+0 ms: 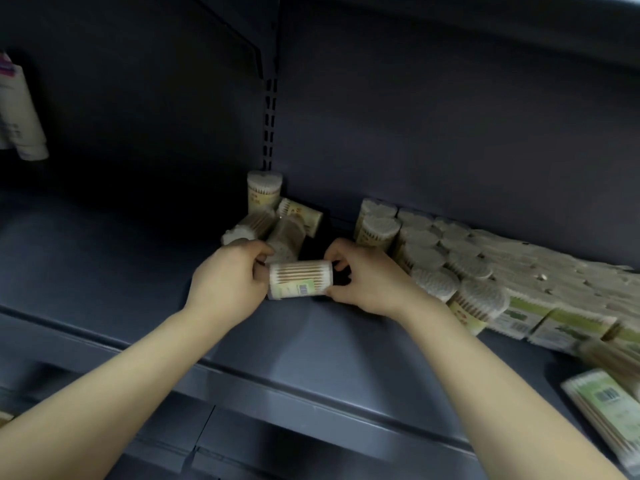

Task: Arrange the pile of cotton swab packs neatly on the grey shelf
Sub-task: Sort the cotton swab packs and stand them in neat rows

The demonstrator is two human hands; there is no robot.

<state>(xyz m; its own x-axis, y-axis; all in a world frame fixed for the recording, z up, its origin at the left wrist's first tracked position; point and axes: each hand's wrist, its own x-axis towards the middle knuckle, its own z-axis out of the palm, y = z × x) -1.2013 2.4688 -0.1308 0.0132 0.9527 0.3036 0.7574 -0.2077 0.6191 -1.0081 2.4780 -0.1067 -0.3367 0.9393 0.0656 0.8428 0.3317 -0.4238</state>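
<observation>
A round cotton swab pack (300, 279) lies on its side just above the grey shelf (311, 348), held at both ends. My left hand (228, 275) grips its left end and my right hand (363, 275) grips its right end. Behind them lies a loose pile of swab packs (277, 223), one upright at the back panel and several tipped over. To the right stand neat rows of upright round packs (433, 251).
Flat rectangular swab packs (554, 292) fill the shelf's right part. A boxed pack (609, 410) lies at the front right edge. A white bottle (20, 112) hangs at the far left. The upper shelf overhangs the whole bay.
</observation>
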